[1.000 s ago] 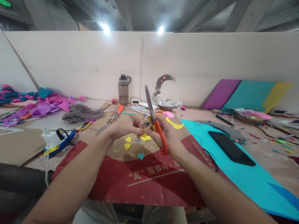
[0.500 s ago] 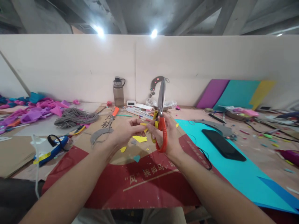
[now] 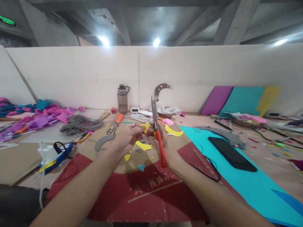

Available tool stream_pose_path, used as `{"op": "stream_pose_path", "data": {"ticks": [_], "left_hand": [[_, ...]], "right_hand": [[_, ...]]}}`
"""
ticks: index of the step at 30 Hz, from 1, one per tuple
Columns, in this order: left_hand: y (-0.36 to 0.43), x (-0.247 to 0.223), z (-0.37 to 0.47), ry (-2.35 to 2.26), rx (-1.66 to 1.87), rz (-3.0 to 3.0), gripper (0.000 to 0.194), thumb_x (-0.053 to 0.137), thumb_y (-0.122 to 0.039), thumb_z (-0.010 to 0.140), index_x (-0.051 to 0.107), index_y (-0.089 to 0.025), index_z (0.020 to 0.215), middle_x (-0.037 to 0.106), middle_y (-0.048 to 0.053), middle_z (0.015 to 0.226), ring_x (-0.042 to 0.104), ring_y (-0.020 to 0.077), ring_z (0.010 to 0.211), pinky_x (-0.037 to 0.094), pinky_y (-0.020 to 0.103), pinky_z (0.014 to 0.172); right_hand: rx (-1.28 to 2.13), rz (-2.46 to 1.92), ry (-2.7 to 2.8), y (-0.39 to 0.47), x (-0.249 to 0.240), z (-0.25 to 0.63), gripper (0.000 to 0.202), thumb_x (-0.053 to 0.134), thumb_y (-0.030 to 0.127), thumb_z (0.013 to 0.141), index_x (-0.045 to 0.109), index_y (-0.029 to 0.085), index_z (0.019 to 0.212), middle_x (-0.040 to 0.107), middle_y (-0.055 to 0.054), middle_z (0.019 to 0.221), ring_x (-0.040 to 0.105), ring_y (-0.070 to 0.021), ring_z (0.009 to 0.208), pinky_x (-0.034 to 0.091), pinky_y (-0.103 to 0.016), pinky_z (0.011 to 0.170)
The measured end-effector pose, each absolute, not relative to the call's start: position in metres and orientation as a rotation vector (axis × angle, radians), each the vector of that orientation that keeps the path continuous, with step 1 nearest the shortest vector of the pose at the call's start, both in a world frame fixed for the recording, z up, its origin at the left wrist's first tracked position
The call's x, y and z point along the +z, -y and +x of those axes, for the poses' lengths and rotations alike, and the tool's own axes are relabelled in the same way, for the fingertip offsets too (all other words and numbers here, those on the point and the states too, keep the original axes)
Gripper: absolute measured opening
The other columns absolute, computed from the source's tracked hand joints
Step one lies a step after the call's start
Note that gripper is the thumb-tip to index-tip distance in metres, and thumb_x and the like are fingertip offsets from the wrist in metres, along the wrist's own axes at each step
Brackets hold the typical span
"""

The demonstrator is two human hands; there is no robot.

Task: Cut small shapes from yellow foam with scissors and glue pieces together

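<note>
My left hand (image 3: 126,137) pinches a small yellow piece of foam or paper (image 3: 145,127) between thumb and fingertips. In my right hand (image 3: 167,148) are scissors with red handles (image 3: 162,154), their blades (image 3: 154,113) pointing upward and slightly parted, close beside the yellow piece. Below the hands, a jagged yellow scrap (image 3: 144,146), a yellow cutout (image 3: 127,156) and a teal heart (image 3: 141,167) lie on the red-and-brown cardboard (image 3: 146,208). A yellow crescent (image 3: 174,130) rests just beyond my right hand. To the left is a grey crescent (image 3: 103,142), partly behind my left wrist.
A black phone (image 3: 232,154) lies on a turquoise sheet (image 3: 258,186) at right. Grey cord (image 3: 79,124) and a blue power strip (image 3: 56,159) are at left. Against the back panel stand a water bottle (image 3: 122,101) and a decorated dark crescent (image 3: 161,88).
The scissors have turned, their blades leaning left instead of right. The yellow piece shows more clearly in my left hand, and the yellow crescent has come into fuller view. The camera has tilted up.
</note>
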State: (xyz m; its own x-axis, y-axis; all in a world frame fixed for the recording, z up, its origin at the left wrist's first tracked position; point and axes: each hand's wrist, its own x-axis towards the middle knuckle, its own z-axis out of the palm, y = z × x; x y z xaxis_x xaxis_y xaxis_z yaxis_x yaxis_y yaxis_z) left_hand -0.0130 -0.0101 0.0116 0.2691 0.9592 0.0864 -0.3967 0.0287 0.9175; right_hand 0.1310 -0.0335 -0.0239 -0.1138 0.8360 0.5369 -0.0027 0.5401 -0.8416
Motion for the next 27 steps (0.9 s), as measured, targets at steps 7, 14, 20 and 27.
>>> {"op": "stream_pose_path", "data": {"ticks": [7, 14, 20, 27], "left_hand": [[0.009, 0.012, -0.013, -0.576, 1.375, 0.694, 0.012, 0.073, -0.012, 0.065, 0.062, -0.012, 0.071, 0.057, -0.004, 0.063, 0.051, 0.0039, 0.052, 0.040, 0.016, 0.046], [0.011, 0.008, -0.006, -0.522, 1.449, 0.585, 0.008, 0.070, -0.011, 0.067, 0.062, -0.012, 0.068, 0.059, -0.001, 0.061, 0.056, 0.0072, 0.057, 0.045, 0.018, 0.052], [0.013, 0.004, -0.002, -0.525, 1.470, 0.633, 0.011, 0.072, -0.014, 0.066, 0.061, -0.014, 0.068, 0.061, -0.001, 0.061, 0.055, 0.0065, 0.055, 0.044, 0.018, 0.052], [0.014, 0.001, -0.001, -0.538, 1.501, 0.633, 0.011, 0.072, -0.013, 0.065, 0.063, -0.013, 0.070, 0.063, -0.001, 0.067, 0.057, 0.0073, 0.060, 0.047, 0.020, 0.059]], "right_hand": [[0.849, -0.818, 1.636, 0.045, -0.024, 0.125, 0.038, 0.055, 0.032, 0.086, 0.048, 0.024, 0.123, 0.063, -0.005, 0.106, 0.060, -0.0157, 0.087, 0.050, -0.027, 0.080], [0.756, -0.916, 1.733, 0.046, -0.030, 0.123, 0.033, 0.055, 0.031, 0.086, 0.053, 0.020, 0.118, 0.064, -0.003, 0.088, 0.058, -0.0167, 0.076, 0.048, -0.028, 0.070], [0.776, -0.871, 1.717, 0.045, -0.032, 0.122, 0.034, 0.057, 0.024, 0.085, 0.054, 0.023, 0.119, 0.064, -0.004, 0.106, 0.059, -0.0175, 0.087, 0.047, -0.029, 0.081], [0.815, -0.845, 1.705, 0.047, -0.030, 0.121, 0.031, 0.056, 0.029, 0.087, 0.055, 0.023, 0.117, 0.064, -0.002, 0.099, 0.058, -0.0157, 0.081, 0.047, -0.027, 0.076]]}}
